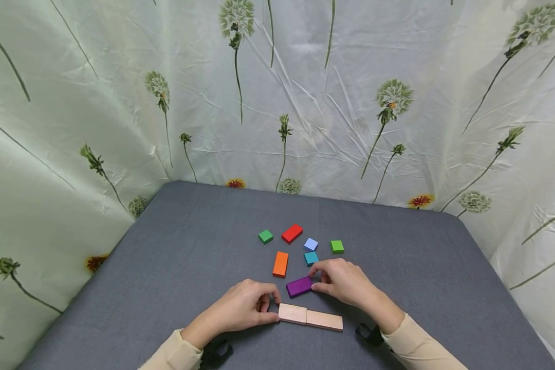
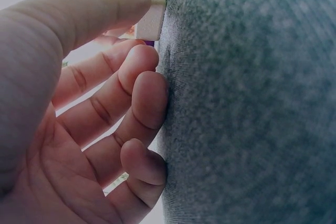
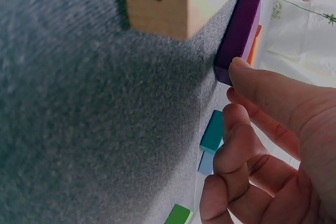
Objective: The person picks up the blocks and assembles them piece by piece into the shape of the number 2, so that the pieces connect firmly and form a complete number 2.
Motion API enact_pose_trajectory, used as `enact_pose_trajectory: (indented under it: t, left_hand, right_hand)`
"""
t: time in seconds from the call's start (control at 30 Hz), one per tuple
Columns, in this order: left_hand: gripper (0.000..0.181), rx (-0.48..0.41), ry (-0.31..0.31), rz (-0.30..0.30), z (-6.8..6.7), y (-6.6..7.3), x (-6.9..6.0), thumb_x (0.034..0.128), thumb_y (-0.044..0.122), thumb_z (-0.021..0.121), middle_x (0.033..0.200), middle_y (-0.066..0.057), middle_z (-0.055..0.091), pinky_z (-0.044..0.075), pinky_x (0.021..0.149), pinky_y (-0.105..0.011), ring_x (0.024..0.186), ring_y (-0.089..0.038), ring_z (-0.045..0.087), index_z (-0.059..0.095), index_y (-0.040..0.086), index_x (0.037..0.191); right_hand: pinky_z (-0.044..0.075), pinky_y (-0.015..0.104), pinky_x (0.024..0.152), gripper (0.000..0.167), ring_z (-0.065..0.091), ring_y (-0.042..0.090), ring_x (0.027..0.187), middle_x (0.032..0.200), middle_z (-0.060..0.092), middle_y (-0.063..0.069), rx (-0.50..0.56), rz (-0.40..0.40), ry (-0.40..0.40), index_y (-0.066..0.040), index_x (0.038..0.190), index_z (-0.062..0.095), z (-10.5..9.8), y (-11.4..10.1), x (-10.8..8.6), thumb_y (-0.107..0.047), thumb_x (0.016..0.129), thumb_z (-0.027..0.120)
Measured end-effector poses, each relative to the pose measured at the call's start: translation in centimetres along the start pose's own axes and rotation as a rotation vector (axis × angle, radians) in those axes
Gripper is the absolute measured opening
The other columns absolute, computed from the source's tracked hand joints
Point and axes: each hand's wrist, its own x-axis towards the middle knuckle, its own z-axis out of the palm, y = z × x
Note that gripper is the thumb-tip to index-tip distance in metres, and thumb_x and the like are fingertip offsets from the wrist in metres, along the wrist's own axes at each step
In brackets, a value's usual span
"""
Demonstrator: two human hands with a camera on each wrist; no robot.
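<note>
Two plain wooden blocks lie end to end near the front: a shorter-looking left block [image 1: 293, 313] and a right block [image 1: 324, 320]. My left hand [image 1: 247, 307] pinches the free end of the left block between thumb and index finger; the other fingers are curled beside it. Behind them lies a purple block [image 1: 299, 287], slightly angled. My right hand [image 1: 343, 281] holds its right end with thumb and index finger. In the right wrist view, the thumb lies on the purple block's [image 3: 239, 38] near end, and the wooden block's end [image 3: 157, 1] shows a partly cut-off number.
Farther back lie an orange block [image 1: 280, 264], a red block [image 1: 292, 234], a dark green block [image 1: 265, 236], a light blue block [image 1: 311, 244], a teal block [image 1: 311, 258] and a bright green block [image 1: 337, 246]. A flowered curtain [image 1: 305, 92] hangs behind the grey table [image 1: 203, 231].
</note>
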Motion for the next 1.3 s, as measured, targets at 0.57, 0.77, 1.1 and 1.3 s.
enact_pose_trajectory:
  t: [0.57, 0.77, 1.1, 1.3]
  left_hand:
    - [0.019, -0.009, 0.015, 0.003, 0.0, -0.2, 0.0, 0.0900, 0.028, 0.089, 0.066, 0.019, 0.054, 0.036, 0.056, -0.018, 0.056, 0.006, 0.045, 0.073, 0.023, 0.098]
    - [0.019, -0.017, 0.017, 0.002, 0.1, -0.3, 0.1, 0.0899, 0.027, 0.089, 0.066, 0.019, 0.054, 0.036, 0.055, -0.018, 0.056, 0.006, 0.045, 0.074, 0.022, 0.098]
    - [0.018, -0.017, 0.013, 0.004, 0.2, -0.4, 0.1, 0.0902, 0.028, 0.089, 0.066, 0.019, 0.054, 0.036, 0.055, -0.018, 0.055, 0.006, 0.044, 0.073, 0.023, 0.097]
    - [0.019, -0.018, 0.014, 0.005, 0.2, -0.4, 0.1, 0.0902, 0.028, 0.089, 0.066, 0.019, 0.054, 0.035, 0.055, -0.018, 0.056, 0.006, 0.044, 0.072, 0.023, 0.097]
  right_hand:
    - [0.034, 0.024, 0.055, 0.018, 0.046, 0.003, 0.061, 0.069, 0.055, -0.012, -0.010, -0.070, -0.021, -0.021, 0.110, 0.078, 0.2, -0.8, 0.8, -0.022, 0.094, 0.085]
    - [0.035, 0.024, 0.055, 0.018, 0.046, 0.003, 0.061, 0.070, 0.055, -0.012, -0.012, -0.109, -0.025, -0.020, 0.111, 0.078, 0.3, -1.0, 0.9, -0.022, 0.094, 0.084]
    - [0.035, 0.024, 0.054, 0.018, 0.047, 0.003, 0.062, 0.071, 0.056, -0.011, -0.006, -0.112, -0.045, -0.021, 0.113, 0.079, 0.5, -1.4, 1.2, -0.021, 0.095, 0.084]
    - [0.035, 0.024, 0.055, 0.018, 0.048, 0.003, 0.062, 0.071, 0.056, -0.011, 0.002, -0.108, -0.058, -0.022, 0.113, 0.079, 0.5, -1.5, 1.3, -0.021, 0.095, 0.084]
